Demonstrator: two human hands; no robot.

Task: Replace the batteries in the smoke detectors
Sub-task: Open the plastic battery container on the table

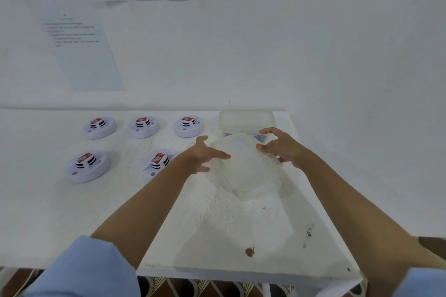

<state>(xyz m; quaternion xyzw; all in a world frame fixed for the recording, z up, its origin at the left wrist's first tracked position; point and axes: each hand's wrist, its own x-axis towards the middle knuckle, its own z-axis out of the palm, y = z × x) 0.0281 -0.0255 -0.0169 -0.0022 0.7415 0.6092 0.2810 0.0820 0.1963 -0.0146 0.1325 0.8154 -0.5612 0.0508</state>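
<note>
The left hand (205, 154) has its grip clamped on the 9 o'clock edge of the lid (243, 164), and the right hand (282, 147) on its 1 o'clock corner, over the container (260, 191). Five smoke detectors (144, 128) sit toward 9 o'clock, and open bench (217, 236) lies at 6 o'clock.

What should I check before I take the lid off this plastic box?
1. Grip on both sides: ok. The left hand and right hand hold the lid at opposite edges.
2. Lid released from the box: cannot tell; it sits askew and no latches show.
3. Box contents: cannot tell through the cloudy plastic.
4. Spot to lay the lid: ok, open table in front of the box.
5. Smoke detectors out of the way: ok, all five stand to the left.
</note>
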